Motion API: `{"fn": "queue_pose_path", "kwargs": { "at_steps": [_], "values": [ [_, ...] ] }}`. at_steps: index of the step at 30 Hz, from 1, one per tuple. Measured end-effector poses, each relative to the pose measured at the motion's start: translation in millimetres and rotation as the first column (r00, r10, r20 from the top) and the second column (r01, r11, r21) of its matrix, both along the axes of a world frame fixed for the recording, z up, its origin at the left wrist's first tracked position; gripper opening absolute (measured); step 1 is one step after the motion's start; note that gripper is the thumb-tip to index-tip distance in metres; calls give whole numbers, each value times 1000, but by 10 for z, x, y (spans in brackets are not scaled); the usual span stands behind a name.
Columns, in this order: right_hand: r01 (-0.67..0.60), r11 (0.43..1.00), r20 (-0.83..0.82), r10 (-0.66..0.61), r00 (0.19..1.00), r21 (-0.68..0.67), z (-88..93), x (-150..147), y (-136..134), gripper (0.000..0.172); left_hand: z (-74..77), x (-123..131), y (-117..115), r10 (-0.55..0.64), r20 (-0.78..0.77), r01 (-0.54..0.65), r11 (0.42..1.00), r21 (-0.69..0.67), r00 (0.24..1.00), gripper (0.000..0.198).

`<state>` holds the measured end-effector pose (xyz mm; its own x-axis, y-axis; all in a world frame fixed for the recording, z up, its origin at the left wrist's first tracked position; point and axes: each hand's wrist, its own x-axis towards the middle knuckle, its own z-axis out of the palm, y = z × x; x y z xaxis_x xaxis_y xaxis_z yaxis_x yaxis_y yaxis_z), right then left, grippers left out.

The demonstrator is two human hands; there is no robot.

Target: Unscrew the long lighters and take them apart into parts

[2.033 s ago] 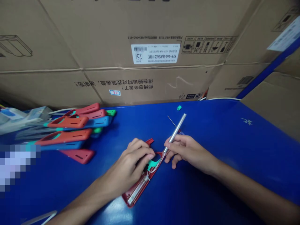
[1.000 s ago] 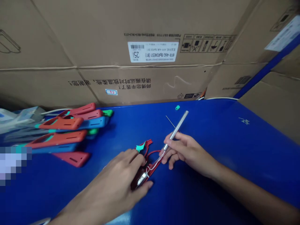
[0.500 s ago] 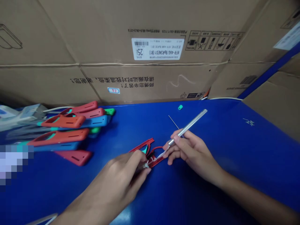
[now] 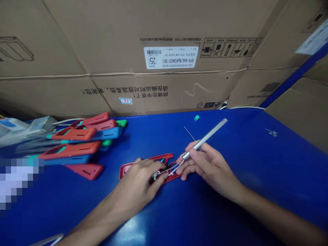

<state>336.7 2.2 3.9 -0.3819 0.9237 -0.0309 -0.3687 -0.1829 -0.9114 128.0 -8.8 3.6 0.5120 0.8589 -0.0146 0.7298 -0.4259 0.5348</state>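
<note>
My right hand [image 4: 208, 164] grips a silver metal tube [image 4: 207, 137] between thumb and fingers, tilted up to the right. Thin pale wires [image 4: 174, 168] run from the tube's lower end toward my left hand [image 4: 143, 174]. That hand is closed over the opened red lighter casing [image 4: 169, 156], pinching a small inner part with a pale green tip [image 4: 155, 176]. Most of this part is hidden by the fingers. Behind my right hand lies a thin metal rod [image 4: 189, 133], and farther back a small teal cap [image 4: 196, 118].
Several long-nosed lighters with red, orange, blue and green handles [image 4: 77, 148] are piled on the left of the blue table [image 4: 230, 222]. A large cardboard box [image 4: 115, 41] stands along the back. A white cable [image 4: 246, 108] lies at its foot.
My left hand has shifted slightly and its fingers have turned, uncovering the casing's left end. The wires now bow more between the hands. My right hand keeps the tube nearly still.
</note>
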Motion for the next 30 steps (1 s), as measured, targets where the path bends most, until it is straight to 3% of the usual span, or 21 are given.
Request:
{"fn": "queue_pose_path", "kwargs": {
  "at_steps": [7,12,17,24,27,30],
  "values": [
    [-39,999,-14,39,999,19,11,14,3,20,-28,-11,-33,-13,39,10,996,89,999,15],
    [-46,998,-17,46,999,37,13,21,12,23,-23,-15,-44,-44,-53,51,988,145,998,14],
    [-35,999,-7,35,999,4,-36,22,15,23,-40,-20,-66,-103,-209,175,913,367,973,19],
    [9,998,9,-9,1000,-62,-37,11,38,24,24,-87,-52,-84,-192,174,835,521,978,19],
    [5,992,-27,-9,1000,-126,33,31,14,25,76,-104,-132,-97,-76,122,863,490,992,13],
    [-25,977,-42,17,999,-213,80,115,-68,26,39,-55,-270,-123,5,112,923,367,992,13]
  ]
}}
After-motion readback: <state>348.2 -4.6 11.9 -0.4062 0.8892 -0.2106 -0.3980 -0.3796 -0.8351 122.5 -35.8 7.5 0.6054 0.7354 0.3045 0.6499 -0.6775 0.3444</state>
